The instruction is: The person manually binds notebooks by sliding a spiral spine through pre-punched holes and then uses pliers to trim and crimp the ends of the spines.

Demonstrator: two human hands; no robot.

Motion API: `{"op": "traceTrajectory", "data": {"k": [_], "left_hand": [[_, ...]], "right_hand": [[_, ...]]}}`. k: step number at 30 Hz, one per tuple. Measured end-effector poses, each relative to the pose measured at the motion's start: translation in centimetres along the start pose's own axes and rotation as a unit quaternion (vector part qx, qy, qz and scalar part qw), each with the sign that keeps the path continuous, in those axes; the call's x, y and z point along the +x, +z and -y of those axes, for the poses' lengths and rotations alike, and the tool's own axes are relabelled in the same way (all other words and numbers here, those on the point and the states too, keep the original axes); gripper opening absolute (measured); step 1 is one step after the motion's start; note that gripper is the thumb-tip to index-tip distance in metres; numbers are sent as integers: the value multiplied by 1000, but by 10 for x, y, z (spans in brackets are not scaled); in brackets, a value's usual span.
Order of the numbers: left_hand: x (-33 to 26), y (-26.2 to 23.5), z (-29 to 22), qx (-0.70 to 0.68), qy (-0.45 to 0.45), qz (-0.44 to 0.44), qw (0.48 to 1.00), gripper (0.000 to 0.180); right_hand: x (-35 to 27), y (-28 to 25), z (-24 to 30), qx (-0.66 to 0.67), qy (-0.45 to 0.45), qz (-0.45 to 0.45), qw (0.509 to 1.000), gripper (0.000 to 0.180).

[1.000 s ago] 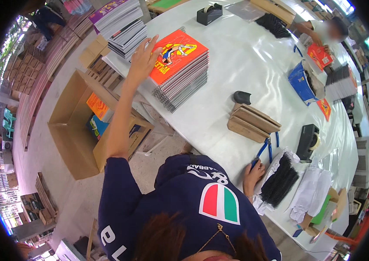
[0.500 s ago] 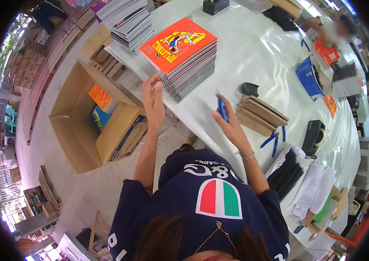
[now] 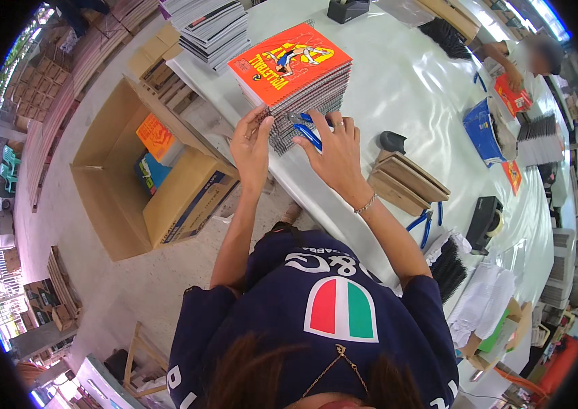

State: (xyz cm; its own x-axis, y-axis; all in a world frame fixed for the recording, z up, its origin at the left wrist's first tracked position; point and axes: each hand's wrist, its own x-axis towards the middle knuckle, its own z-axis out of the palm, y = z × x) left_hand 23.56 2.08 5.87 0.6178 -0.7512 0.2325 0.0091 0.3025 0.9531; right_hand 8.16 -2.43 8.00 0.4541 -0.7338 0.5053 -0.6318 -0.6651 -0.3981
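Note:
A tall stack of spiral-bound notebooks (image 3: 289, 63) with red-orange covers stands near the table edge in front of me, its wire coils facing me and to the right. My right hand (image 3: 338, 153) grips blue-handled cutting pliers (image 3: 309, 137), their metal jaws pointing left against the coils on the near side of the stack. At the stack's near left corner is my left hand (image 3: 250, 151), palm turned inward, fingers half curled and the thumb apart from them. Whether its fingertips touch the coils I cannot tell.
An open cardboard box (image 3: 115, 198) with notebooks stands at the left. To the right on the white table (image 3: 411, 102) are brown cardboard pieces (image 3: 408, 180), more blue pliers (image 3: 426, 223), a black tape dispenser (image 3: 485, 221) and a blue container (image 3: 485, 133). A co-worker (image 3: 527, 58) handles a red notebook far right.
My right hand has moved left and forward, bringing the pliers from beside the cardboard pieces to the stack's coils. My left hand has stayed by the corner, its fingers more curled.

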Motion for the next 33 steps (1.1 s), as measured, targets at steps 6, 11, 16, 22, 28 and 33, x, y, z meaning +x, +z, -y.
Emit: {"op": "traceTrajectory", "data": {"k": [6, 11, 16, 22, 28, 33], "left_hand": [[1, 0, 2, 13, 5, -16, 1000, 28], [2, 1, 3, 10, 1, -17, 1000, 28], [2, 2, 2, 36, 6, -23, 999, 29], [2, 1, 9, 54, 0, -30, 998, 28], [4, -1, 11, 65, 31, -26, 997, 27], [6, -3, 14, 86, 40, -28, 995, 26]], "right_hand": [[10, -6, 6, 1, -9, 4, 1000, 42], [13, -1, 7, -15, -16, 10, 1000, 43], [16, -1, 7, -27, -21, 5, 999, 41], [17, -1, 5, -28, -33, 11, 999, 39], [24, 1, 0, -6, -57, 16, 998, 34], [27, 0, -2, 7, -56, 51, 997, 32]]}}
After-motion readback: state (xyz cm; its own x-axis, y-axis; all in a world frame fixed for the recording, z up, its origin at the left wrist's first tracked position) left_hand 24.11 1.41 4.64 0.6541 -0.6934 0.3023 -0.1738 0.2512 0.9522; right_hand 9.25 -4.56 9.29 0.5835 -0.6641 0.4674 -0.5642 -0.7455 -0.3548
